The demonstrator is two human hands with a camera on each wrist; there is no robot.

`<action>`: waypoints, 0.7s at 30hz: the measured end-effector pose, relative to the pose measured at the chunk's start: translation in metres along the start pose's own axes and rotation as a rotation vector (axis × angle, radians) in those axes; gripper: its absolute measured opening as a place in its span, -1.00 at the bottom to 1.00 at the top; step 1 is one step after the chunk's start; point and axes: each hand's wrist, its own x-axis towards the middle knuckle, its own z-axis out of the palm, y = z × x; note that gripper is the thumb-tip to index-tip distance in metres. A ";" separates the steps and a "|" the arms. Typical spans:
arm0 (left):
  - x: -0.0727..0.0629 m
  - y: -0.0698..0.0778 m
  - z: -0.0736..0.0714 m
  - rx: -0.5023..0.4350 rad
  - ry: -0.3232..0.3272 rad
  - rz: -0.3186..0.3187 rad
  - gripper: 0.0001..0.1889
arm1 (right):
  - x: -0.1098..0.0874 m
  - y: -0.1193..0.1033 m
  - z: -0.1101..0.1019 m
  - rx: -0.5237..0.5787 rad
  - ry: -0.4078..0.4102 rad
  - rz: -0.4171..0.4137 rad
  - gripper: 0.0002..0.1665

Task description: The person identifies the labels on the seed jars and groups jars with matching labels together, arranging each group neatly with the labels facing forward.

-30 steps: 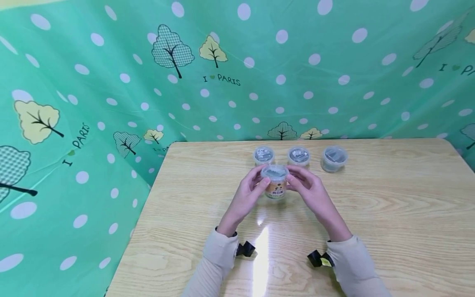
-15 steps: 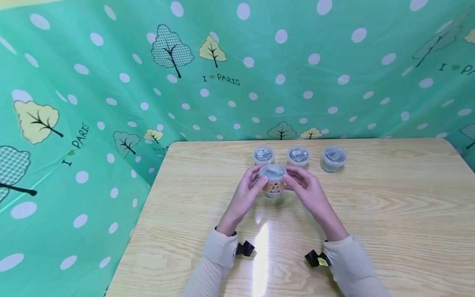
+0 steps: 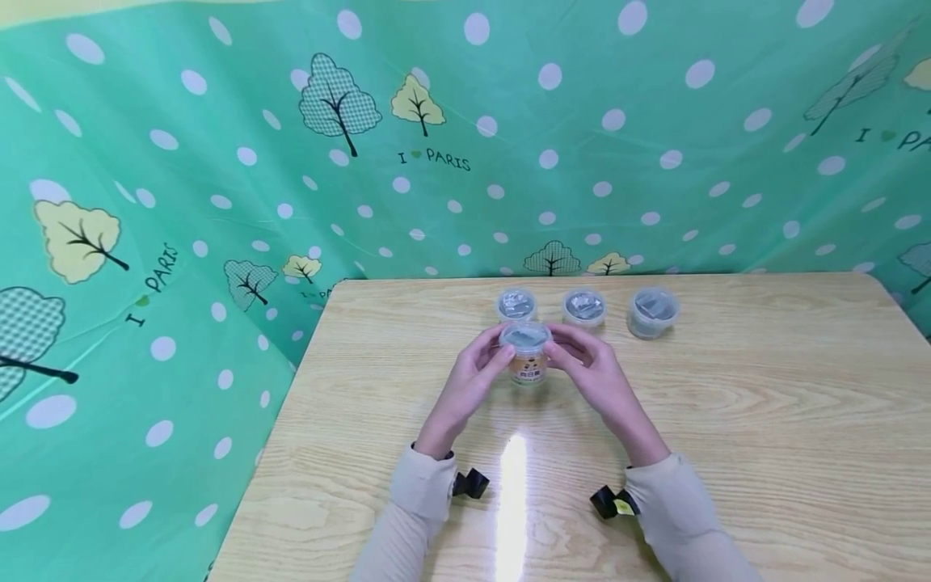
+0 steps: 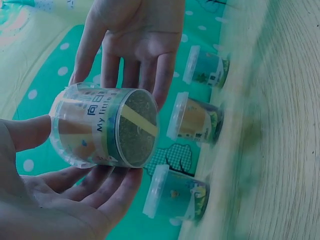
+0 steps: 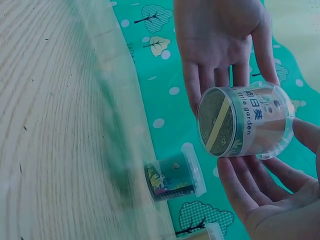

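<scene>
A clear plastic lidded cup [image 3: 527, 372] with an orange label is held up off the table, upright in the head view. My left hand [image 3: 464, 388] grips its left side and my right hand [image 3: 595, 380] its right side, thumbs toward me and fingers round the far side. The label of the cup [image 4: 80, 127] reads "My little g…" in the left wrist view. Dark, grainy contents and a pale yellow strip show through the base of the cup [image 5: 260, 122] in the right wrist view.
Three similar lidded cups stand in a row near the table's back edge: a left cup [image 3: 516, 305], a middle cup [image 3: 584, 307] and a right cup [image 3: 653, 313]. The wooden table [image 3: 764, 420] meets a green dotted cloth [image 3: 451, 218] behind and at left.
Both hands have moved slightly to the left with the cup between them, still above the table. The three cups at the back stay in place.
</scene>
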 end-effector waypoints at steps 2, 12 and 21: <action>0.000 -0.001 -0.002 0.001 0.004 -0.009 -0.47 | 0.001 0.000 0.002 0.014 -0.008 -0.008 -0.38; -0.002 -0.010 -0.011 -0.003 0.019 -0.041 -0.45 | 0.009 0.010 0.011 0.046 -0.040 -0.013 -0.39; -0.003 -0.016 -0.017 -0.006 0.005 -0.073 -0.47 | 0.013 0.017 0.015 0.029 -0.077 0.005 -0.37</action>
